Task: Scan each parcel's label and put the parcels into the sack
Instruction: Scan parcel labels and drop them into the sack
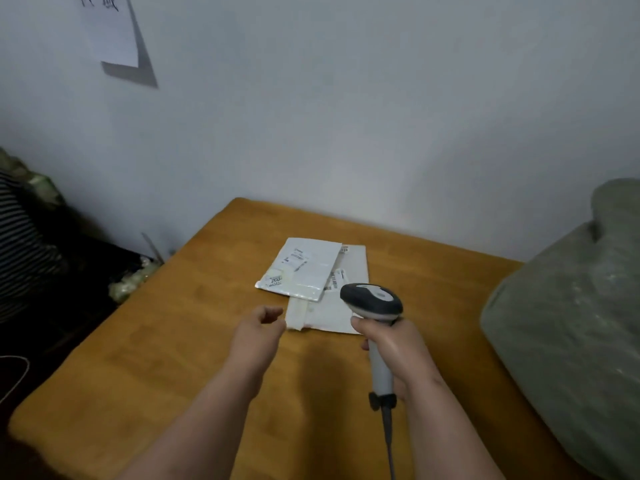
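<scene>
Your right hand (391, 344) grips the scanner (375, 306) by its handle, head aimed at two white parcels (304, 268) overlapping on the table (173, 341). Your left hand (259, 323) hangs loosely curled, holding nothing, just beside the lower parcel's edge. The sack (568, 323) bulks at right. The lower label looks partly covered, so a scan may misread or catch the wrong code.

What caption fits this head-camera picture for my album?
Right hand aims a scanner at two white parcels on a wooden table.
</scene>
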